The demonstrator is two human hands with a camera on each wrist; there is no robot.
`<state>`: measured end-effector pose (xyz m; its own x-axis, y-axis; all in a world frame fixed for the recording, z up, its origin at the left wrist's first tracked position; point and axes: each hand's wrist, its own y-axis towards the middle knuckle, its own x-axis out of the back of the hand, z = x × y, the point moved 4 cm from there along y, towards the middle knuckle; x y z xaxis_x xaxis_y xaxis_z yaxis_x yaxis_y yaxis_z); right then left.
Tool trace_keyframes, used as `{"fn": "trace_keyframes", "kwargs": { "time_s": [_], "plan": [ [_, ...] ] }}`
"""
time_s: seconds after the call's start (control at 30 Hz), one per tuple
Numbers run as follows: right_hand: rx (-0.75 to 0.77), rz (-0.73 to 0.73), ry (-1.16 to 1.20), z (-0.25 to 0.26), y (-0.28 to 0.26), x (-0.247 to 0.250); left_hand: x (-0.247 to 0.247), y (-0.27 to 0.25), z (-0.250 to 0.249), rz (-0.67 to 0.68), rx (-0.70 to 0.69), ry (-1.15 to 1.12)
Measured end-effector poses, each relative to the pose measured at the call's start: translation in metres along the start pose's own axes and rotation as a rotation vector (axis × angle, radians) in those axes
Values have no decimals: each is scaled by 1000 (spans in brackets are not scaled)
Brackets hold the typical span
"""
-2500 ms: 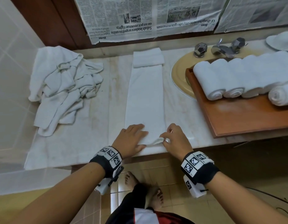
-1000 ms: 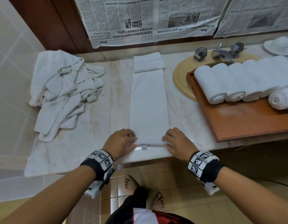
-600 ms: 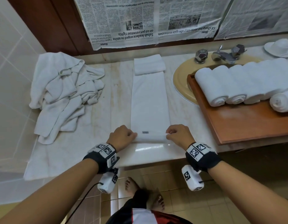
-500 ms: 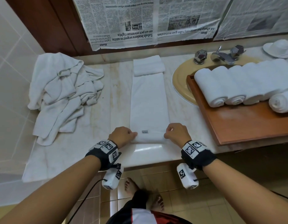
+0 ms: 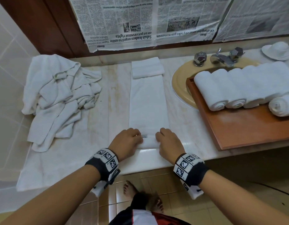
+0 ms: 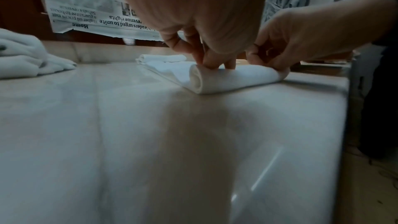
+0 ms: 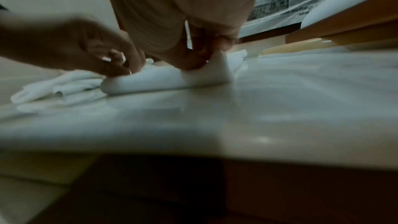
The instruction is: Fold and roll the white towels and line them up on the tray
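Fingers (image 6: 206,60) of both hands curled down onto the rolled near end of the towel (image 5: 148,108), left hand (image 5: 126,142) and right hand (image 5: 169,142) gripping the roll at either end. Bench (image 5: 91,127) of pale marble beneath, strip of towel stretching away to a folded far end. Heap (image 5: 59,98) of loose towels at left. Tray (image 5: 247,127) at right, over the sink (image 5: 181,85), bearing finished rolls (image 5: 241,85) side by side.
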<state>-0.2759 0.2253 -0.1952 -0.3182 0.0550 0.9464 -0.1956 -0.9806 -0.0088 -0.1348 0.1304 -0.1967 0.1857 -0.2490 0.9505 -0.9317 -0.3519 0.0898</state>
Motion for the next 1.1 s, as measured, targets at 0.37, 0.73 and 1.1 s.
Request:
{"fn": "trace_keyframes", "kwargs": {
  "time_s": [0.37, 0.73, 1.1],
  "plan": [
    [92, 125, -88, -8, 14, 10, 0, 13, -2, 39, 89, 47],
    [-227, 17, 4, -17, 33, 18, 6, 34, 21, 29, 463, -226],
    [72, -4, -271, 6, 18, 2, -2, 30, -9, 1, 41, 109]
  ]
}}
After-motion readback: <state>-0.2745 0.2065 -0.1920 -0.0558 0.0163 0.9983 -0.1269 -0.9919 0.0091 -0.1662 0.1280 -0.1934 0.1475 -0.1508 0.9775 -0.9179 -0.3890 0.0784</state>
